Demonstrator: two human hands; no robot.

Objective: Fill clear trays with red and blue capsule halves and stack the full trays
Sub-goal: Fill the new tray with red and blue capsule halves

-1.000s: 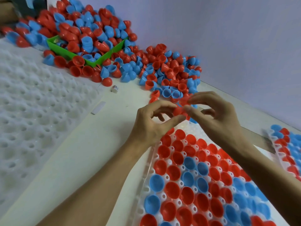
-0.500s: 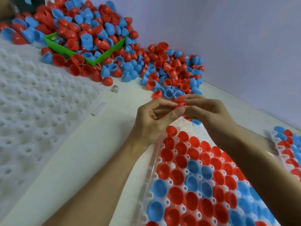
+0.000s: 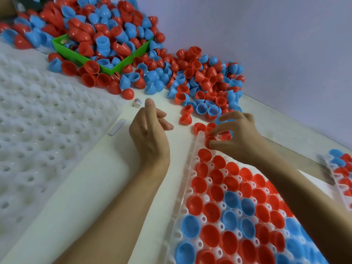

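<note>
Red and blue capsule halves (image 3: 192,77) are lying heaped on the off-white worktop (image 3: 80,180), some spilling from a bright green bin (image 3: 122,62). The clear tray (image 3: 182,197) is showing mostly red cups, with blue ones running through in diagonal bands (white holes dotting between). White dimpled trays (image 3: 38,130) are lying beside it.

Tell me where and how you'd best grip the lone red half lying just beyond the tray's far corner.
Probably pinch the red half across its rim from above: it lies tilted on the table, apart from the pile, leaving finger room on both sides.
</note>
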